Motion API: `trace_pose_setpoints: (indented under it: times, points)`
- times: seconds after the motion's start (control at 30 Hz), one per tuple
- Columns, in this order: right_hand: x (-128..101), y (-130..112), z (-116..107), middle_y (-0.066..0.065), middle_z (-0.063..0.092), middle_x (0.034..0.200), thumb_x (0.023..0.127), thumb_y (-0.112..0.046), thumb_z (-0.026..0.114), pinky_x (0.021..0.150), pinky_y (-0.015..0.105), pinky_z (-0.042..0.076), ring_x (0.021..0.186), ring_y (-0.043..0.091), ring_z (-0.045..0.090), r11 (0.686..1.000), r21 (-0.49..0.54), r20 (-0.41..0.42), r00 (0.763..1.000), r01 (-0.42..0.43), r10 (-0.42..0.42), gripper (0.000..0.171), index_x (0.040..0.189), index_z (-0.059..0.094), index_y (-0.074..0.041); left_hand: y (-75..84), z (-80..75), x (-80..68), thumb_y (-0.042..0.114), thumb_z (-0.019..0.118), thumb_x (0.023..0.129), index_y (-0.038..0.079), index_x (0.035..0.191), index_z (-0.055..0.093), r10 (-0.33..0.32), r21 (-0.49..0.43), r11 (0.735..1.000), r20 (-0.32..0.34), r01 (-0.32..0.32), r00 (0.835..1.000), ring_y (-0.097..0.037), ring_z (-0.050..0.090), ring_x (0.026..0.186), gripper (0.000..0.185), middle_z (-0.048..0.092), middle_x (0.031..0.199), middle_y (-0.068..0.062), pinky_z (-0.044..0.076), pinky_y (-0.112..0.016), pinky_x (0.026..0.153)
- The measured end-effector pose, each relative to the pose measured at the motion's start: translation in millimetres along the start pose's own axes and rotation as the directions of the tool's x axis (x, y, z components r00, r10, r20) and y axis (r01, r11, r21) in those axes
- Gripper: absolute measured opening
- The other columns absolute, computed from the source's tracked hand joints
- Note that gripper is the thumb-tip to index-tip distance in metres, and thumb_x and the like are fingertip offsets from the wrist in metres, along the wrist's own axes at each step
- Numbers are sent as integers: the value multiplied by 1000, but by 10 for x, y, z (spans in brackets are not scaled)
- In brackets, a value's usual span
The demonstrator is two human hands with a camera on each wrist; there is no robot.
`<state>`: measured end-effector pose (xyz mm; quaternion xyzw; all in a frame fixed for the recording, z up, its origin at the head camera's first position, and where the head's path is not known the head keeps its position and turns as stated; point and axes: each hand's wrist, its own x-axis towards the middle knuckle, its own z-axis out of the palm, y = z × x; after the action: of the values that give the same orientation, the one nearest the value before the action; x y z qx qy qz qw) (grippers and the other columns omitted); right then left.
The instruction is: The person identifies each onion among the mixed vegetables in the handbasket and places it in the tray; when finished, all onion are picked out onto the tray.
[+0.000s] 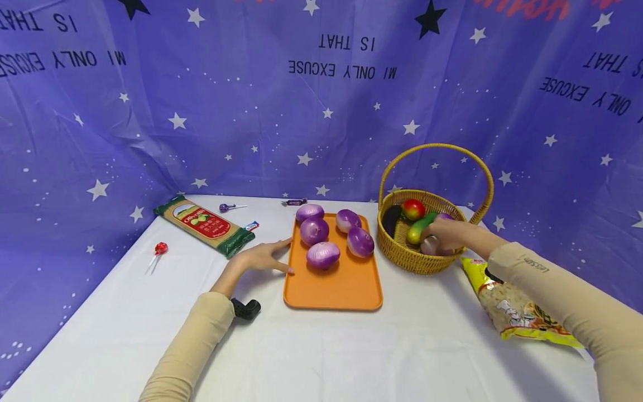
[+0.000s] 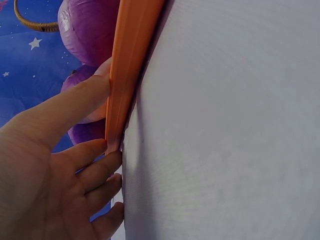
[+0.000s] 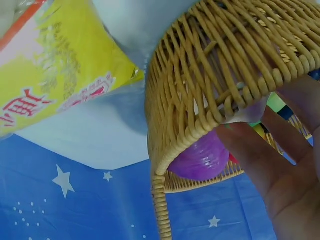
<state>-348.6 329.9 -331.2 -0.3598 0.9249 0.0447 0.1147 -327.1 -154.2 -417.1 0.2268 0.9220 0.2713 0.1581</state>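
My left hand (image 1: 258,258) rests against the left edge of an orange tray (image 1: 334,293), fingers spread and relaxed. In the left wrist view the thumb (image 2: 75,102) lies over the tray's rim and the other fingers touch its side. Several purple onions (image 1: 323,255) lie on the tray. My right hand (image 1: 449,233) reaches into a wicker basket (image 1: 409,258), over a pale garlic-like bulb (image 1: 430,245); its fingertips are hidden. Around it in the basket are a green-yellow cucumber-like vegetable (image 1: 420,228), a dark eggplant (image 1: 390,220), a red-green round fruit (image 1: 413,209) and a purple onion (image 3: 202,157).
A yellow food bag (image 1: 509,307) lies under the right forearm. At left are a noodle packet (image 1: 203,224), a red lollipop (image 1: 161,248) and a purple lollipop (image 1: 224,207). A small purple-wrapped candy (image 1: 295,202) lies behind the tray. The basket's tall handle (image 1: 436,146) arches over it.
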Motion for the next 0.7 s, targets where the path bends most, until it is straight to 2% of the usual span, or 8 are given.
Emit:
trace_pose_setpoints:
  times: [0.1, 0.23, 0.33, 0.43, 0.6, 0.7]
  points:
    - [-2, 4, 26, 7, 71, 97, 68, -4, 78, 77, 35, 55, 78, 12, 59, 1000, 6, -3, 1000, -3, 3, 41, 108, 70, 0, -5, 1, 8, 48, 73, 81, 14, 154, 23, -3, 2, 1000, 1, 3, 1000, -41, 25, 140, 95, 26, 155, -17, 21, -54, 113]
    - [-11, 3, 30, 8, 70, 99, 69, -2, 79, 74, 35, 56, 79, 15, 60, 1000, 18, -5, 1000, 22, -22, 41, 109, 70, 1, -9, 11, 16, 49, 74, 81, 14, 154, 23, -1, -1, 1000, 5, 1, 1000, -40, 25, 140, 96, 27, 155, -16, 21, -54, 113]
    - [-44, -17, -12, 8, 70, 99, 68, -1, 80, 74, 38, 55, 83, 21, 63, 999, 19, -27, 999, 41, -40, 41, 108, 71, -1, -1, 17, 15, 49, 74, 80, 15, 154, 23, 0, 2, 1000, 7, 0, 1000, -39, 25, 140, 96, 27, 155, -15, 21, -53, 114]
    - [-94, -45, -94, 8, 70, 99, 67, 0, 80, 75, 40, 55, 86, 25, 63, 999, 45, -71, 997, 19, -15, 42, 108, 71, -3, 4, 15, 11, 49, 74, 80, 15, 154, 24, 0, 2, 1000, 5, 0, 1000, -39, 26, 140, 96, 28, 155, -15, 22, -53, 114]
    - [-183, -145, -284, 7, 69, 99, 72, 6, 77, 67, 33, 55, 81, 17, 61, 990, 137, -146, 988, -23, 43, 43, 114, 68, -3, -20, 9, 21, 49, 74, 81, 15, 154, 24, 5, 15, 1000, -1, -5, 1000, -39, 27, 139, 96, 28, 155, -15, 23, -53, 113]
    - [-222, -238, -367, 3, 68, 92, 75, 7, 76, 62, 29, 52, 76, 14, 58, 986, 165, -208, 977, -21, 56, 45, 118, 67, -4, -33, 6, 26, 49, 74, 81, 15, 154, 23, 3, 20, 1000, -2, -3, 1000, -39, 27, 140, 96, 28, 155, -15, 24, -52, 113]
